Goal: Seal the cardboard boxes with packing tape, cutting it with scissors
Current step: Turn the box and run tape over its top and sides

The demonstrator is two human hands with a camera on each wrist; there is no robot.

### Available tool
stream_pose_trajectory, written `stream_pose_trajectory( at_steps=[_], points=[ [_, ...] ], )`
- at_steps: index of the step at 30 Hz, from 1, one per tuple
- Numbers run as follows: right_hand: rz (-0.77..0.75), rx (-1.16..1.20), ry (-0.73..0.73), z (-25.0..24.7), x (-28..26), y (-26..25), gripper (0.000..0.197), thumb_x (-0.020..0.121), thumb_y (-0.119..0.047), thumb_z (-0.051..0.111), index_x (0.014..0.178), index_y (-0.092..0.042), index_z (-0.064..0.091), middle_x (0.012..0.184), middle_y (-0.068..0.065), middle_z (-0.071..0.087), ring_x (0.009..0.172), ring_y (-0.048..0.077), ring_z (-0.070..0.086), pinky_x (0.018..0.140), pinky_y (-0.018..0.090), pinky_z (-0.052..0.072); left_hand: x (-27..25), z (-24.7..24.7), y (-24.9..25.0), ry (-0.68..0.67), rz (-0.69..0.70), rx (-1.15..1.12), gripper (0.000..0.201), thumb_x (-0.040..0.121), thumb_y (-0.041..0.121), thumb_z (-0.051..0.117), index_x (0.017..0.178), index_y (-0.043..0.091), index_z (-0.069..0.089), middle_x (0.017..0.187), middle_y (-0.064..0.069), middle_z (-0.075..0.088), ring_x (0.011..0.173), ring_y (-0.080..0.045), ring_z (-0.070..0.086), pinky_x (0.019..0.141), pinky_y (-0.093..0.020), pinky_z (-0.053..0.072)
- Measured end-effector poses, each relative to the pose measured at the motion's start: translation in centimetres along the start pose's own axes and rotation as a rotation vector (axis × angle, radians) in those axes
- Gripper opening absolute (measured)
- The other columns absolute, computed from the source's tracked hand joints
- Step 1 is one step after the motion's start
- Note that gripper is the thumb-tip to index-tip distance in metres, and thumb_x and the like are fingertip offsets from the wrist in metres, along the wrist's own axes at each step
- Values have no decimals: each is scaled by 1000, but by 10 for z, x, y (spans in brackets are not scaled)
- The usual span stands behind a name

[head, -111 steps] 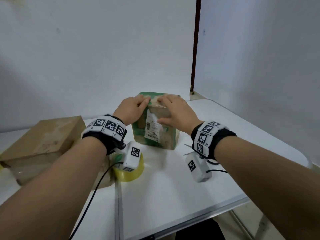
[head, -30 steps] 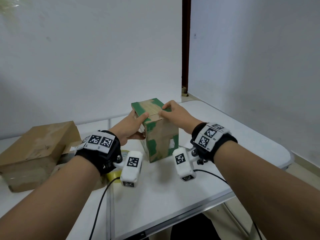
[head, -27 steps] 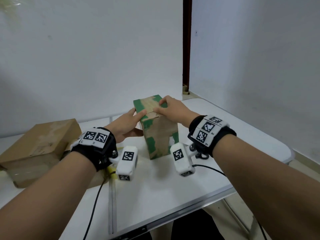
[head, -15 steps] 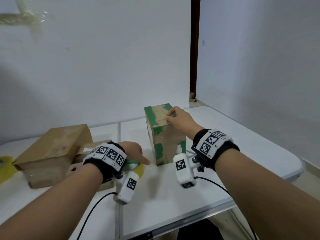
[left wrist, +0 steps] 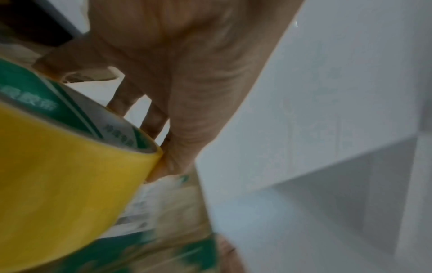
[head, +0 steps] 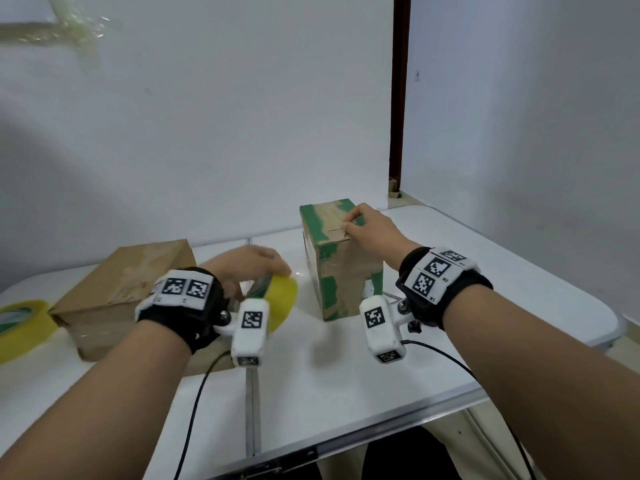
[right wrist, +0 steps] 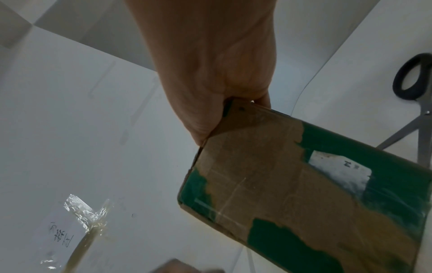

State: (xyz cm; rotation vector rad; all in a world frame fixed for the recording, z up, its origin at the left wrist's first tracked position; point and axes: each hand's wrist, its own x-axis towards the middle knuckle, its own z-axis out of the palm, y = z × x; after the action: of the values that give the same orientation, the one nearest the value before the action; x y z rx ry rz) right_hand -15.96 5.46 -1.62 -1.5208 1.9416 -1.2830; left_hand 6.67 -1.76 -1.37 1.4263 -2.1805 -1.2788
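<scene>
Meanwhile, left hand (head: 247, 263) grips the yellow tape roll (head: 282, 303) — core print unreadable; right hand (head: 372, 230) pinches the green box (head: 341, 275) flap.

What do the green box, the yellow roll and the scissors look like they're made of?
Green box: corrugated cardboard, its green printed skin torn away to matte brown in patches.
Yellow roll: glossy plastic packing tape, probably on a printed card core.
Scissors: dull grey metal blades, black handle loops, likely plastic.

An upright green-and-brown box (head: 341, 261) stands beside a tilted yellow tape roll (head: 282, 303); black-handled scissors (right wrist: 415, 103) lie behind.
</scene>
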Motion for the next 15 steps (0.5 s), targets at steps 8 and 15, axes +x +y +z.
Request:
stream_pose_trajectory(
  at_steps=[8, 15],
  points=[
    [30, -40, -99, -14, 4, -6, 20, 95, -31, 58, 110, -18, 58, 116, -1, 57, 99, 16, 53, 72, 25, 42, -32, -31, 47, -100, 323, -680, 27, 86, 33, 66, 109, 18, 66, 119, -5, 61, 104, -25, 58, 78, -43, 54],
    [21, 537, -335, -41, 8, -66, 39, 98, -40, 51, 127, -14, 53, 104, 14, 67, 91, 23, 68, 82, 29, 57, -21, -11, 75, -23, 314, -752, 18, 87, 30, 66, 102, 21, 68, 109, 3, 66, 102, -21, 62, 70, -45, 56]
  ],
)
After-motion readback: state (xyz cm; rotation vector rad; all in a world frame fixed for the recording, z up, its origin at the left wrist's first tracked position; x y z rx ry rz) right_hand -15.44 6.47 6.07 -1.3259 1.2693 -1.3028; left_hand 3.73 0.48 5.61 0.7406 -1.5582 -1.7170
